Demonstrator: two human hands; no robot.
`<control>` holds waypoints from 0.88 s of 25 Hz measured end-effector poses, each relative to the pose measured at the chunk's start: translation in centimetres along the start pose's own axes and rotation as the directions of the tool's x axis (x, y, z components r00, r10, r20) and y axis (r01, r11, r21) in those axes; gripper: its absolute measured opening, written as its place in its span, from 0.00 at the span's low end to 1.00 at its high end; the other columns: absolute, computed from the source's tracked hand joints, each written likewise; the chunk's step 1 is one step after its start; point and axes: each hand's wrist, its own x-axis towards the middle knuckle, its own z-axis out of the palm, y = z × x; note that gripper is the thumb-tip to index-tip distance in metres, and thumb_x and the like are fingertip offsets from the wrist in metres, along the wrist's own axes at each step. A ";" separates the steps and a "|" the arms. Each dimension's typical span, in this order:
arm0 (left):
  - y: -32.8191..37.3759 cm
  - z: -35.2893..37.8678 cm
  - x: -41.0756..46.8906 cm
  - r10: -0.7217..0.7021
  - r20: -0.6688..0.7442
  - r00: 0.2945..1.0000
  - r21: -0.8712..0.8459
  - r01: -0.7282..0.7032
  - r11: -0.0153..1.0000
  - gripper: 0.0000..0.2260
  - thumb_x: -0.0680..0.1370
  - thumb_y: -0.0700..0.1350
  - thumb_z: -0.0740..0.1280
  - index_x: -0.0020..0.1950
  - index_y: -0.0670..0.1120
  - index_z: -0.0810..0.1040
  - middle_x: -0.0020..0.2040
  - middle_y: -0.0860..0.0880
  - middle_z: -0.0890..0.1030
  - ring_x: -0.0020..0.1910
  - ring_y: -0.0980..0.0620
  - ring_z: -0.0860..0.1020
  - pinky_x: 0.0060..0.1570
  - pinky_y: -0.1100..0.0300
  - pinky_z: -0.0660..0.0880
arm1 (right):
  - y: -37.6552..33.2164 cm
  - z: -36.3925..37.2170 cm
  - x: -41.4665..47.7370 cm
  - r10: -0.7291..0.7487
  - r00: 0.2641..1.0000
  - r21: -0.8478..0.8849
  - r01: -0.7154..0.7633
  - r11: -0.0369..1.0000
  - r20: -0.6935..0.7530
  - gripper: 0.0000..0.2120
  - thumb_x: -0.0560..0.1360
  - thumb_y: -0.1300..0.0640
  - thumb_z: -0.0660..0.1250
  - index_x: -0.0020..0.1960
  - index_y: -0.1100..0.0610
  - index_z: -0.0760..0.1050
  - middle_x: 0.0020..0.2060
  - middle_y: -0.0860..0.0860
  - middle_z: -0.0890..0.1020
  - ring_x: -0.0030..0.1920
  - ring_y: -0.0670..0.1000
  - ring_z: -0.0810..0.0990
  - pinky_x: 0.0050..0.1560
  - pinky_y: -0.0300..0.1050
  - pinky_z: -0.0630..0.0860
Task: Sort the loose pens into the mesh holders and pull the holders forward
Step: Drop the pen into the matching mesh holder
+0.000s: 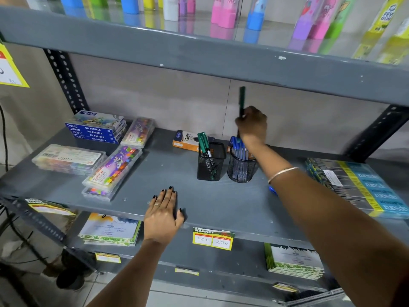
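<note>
Two black mesh holders stand mid-shelf. The square holder (210, 161) has several green pens in it. The round holder (241, 166) to its right holds several blue pens. My right hand (252, 124) is raised behind the round holder and is shut on a green pen (242, 99) that points straight up. A loose blue pen (272, 189) lies on the shelf, mostly hidden under my right forearm. My left hand (164, 212) lies flat with its fingers spread on the front edge of the grey shelf (221, 202), holding nothing.
An orange pen box (184, 140) lies behind the holders. Oil pastel boxes (97, 129) and clear crayon cases (112, 168) sit at the left, flat blue-and-yellow packs (358, 185) at the right. A yellow price tag (213, 238) hangs on the shelf's front lip. The upper shelf (221, 56) is close overhead.
</note>
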 end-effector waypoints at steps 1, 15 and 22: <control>0.0 0.0 0.0 0.001 -0.004 1.000 -0.007 -0.001 1.000 0.26 0.71 0.51 0.53 0.58 0.37 0.78 0.58 0.40 0.79 0.57 0.40 0.77 0.61 0.53 0.57 | -0.8 1.1 -0.2 -0.045 0.996 -0.027 0.047 0.999 0.079 0.09 0.74 0.63 0.66 0.54 0.61 0.78 0.48 0.56 0.83 0.47 0.55 0.84 0.48 0.45 0.80; -0.1 0.4 0.2 0.012 -0.013 1.000 -0.026 -0.013 1.000 0.26 0.69 0.50 0.54 0.57 0.36 0.78 0.57 0.40 0.79 0.56 0.41 0.78 0.60 0.52 0.59 | -0.7 6.1 -1.0 0.084 0.865 -0.411 0.148 0.899 0.495 0.12 0.73 0.68 0.67 0.57 0.67 0.74 0.54 0.60 0.81 0.54 0.57 0.82 0.53 0.46 0.80; 0.0 0.3 0.0 0.019 -0.003 1.000 -0.006 -0.019 1.000 0.26 0.70 0.50 0.54 0.57 0.36 0.78 0.57 0.39 0.79 0.56 0.40 0.77 0.60 0.52 0.58 | 4.8 -2.9 1.8 0.218 0.924 -0.598 0.014 0.802 0.314 0.04 0.69 0.71 0.68 0.44 0.69 0.78 0.44 0.64 0.82 0.49 0.59 0.84 0.39 0.43 0.79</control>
